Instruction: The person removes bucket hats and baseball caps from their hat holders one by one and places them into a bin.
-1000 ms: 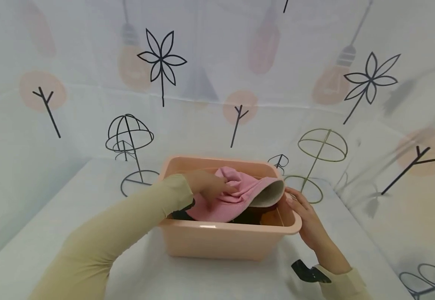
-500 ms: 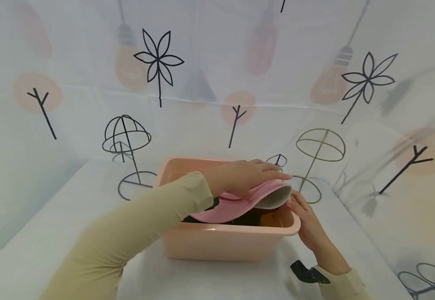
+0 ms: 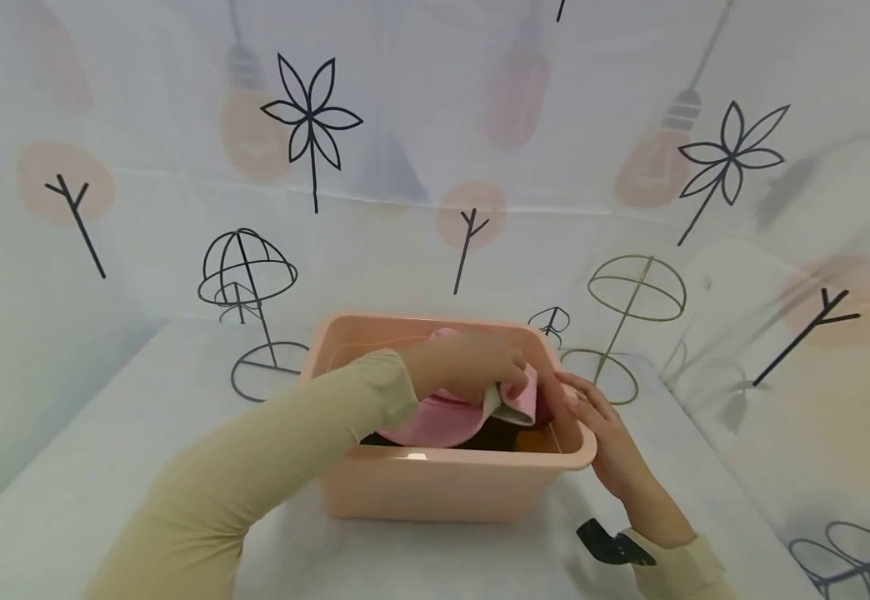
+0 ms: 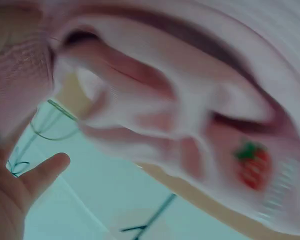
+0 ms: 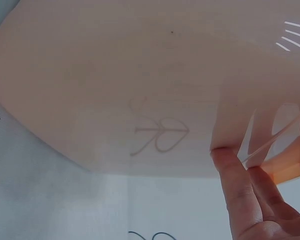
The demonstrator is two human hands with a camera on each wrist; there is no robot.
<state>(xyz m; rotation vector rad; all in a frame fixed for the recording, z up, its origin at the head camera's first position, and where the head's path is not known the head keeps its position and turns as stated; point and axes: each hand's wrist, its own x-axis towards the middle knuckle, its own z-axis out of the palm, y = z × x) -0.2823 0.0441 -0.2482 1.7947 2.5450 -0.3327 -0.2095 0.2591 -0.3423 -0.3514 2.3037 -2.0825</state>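
In the head view, a pink brimmed hat [image 3: 438, 423] with a pale lining lies inside the peach plastic tub [image 3: 423, 483]. My left hand [image 3: 465, 367] reaches over the tub and grips the hat's edge with curled fingers, folding it. The left wrist view shows the hat's wrinkled cloth [image 4: 140, 115] with a strawberry patch [image 4: 253, 167]; there the thumb of my left hand [image 4: 10, 205] stands out beside the cloth. My right hand [image 3: 607, 437] holds the tub's right rim. From the right wrist, its fingers [image 5: 235, 190] press the tub's outer wall [image 5: 105, 95].
Under the hat are dark items [image 3: 497, 435] and something orange [image 3: 536, 439], mostly hidden. The tub stands on a white table [image 3: 405, 558]. Behind it hangs a white cloth [image 3: 390, 267] printed with plants and bulbs.
My left hand rose from the hat's crown, passed flat over it to the right, and now grips its edge. The hat's right side has folded inward. My right hand stays on the rim.
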